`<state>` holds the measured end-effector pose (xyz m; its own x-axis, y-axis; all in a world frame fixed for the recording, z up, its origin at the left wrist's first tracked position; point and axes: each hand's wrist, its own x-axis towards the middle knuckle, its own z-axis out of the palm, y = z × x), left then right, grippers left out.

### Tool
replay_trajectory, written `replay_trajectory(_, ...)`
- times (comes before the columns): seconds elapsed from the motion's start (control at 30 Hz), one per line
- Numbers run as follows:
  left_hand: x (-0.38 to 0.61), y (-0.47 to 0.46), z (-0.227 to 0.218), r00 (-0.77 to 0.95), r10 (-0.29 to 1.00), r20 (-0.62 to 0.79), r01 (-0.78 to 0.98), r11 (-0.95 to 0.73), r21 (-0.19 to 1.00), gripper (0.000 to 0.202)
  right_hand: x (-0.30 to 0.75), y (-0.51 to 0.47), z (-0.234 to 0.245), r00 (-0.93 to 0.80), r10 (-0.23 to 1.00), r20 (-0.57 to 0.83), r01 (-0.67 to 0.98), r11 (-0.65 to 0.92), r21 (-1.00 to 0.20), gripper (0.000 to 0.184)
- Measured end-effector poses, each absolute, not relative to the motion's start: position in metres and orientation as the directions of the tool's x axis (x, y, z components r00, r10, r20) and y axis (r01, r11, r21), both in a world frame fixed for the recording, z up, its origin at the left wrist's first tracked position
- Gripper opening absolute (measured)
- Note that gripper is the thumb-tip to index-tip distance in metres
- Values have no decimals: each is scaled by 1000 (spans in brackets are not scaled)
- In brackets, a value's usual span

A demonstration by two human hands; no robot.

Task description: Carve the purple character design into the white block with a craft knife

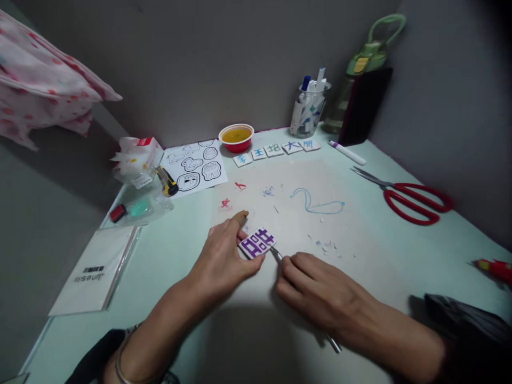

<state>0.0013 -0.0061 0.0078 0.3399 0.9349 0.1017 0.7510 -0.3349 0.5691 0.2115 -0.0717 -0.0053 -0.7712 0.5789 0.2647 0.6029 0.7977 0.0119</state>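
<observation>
My left hand (pixel 224 249) pinches a small white square block (pixel 257 243) by its edges, between the thumb and the fingers. A purple double-happiness character covers the block's top face. In my right hand (pixel 314 288) is a slim silver craft knife (pixel 333 343), gripped like a pen. Its tip meets the block's right edge, and most of the handle is hidden under the hand. Small shavings (pixel 328 246) lie on the work surface beyond my right hand. A blue curved outline (pixel 324 207) is drawn there too.
Red-handled scissors (pixel 412 202) and a white marker (pixel 347 153) lie right. At the back stand a red bowl (pixel 236 140), several lettered blocks (pixel 275 150), a pen cup (pixel 308 114) and a green-lidded bottle (pixel 366 61). A yellow-black cutter (pixel 167 181) and a printed sheet (pixel 218 169) lie left.
</observation>
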Motion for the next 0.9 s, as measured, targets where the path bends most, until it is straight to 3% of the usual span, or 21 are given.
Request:
replay_trajectory(0.17,-1,-11,12,315,948,34,755,-272,597,73,216,-71,-4,-770,572,282,588,808,-32,22)
replay_trajectory(0.3,-5,-16,10,284,958,37,686,-230,690,74,223,-76,5,-695,560,451,570,812,-129,28)
replay_trajectory(0.37,-7,-20,10,311,941,133,607,-305,734,72,224,-80,11,-540,646,539,617,740,-269,34)
replay_trajectory(0.43,-7,-24,10,341,898,276,524,-426,737,71,222,-80,17,-334,760,558,611,625,-486,34)
replay_trajectory(0.53,-6,-30,14,371,813,449,426,-579,695,73,217,-74,26,-68,921,383,453,370,-811,12)
replay_trajectory(0.6,-4,-33,16,391,765,511,376,-640,670,74,215,-68,32,-31,984,178,307,179,-935,9)
replay_trajectory(0.7,-2,-35,17,420,723,549,332,-685,648,74,213,-64,37,-132,991,-32,149,-12,-989,24)
replay_trajectory(0.9,-1,-44,25,384,648,658,350,-761,546,68,207,-68,37,-136,983,-125,-145,-145,-979,29)
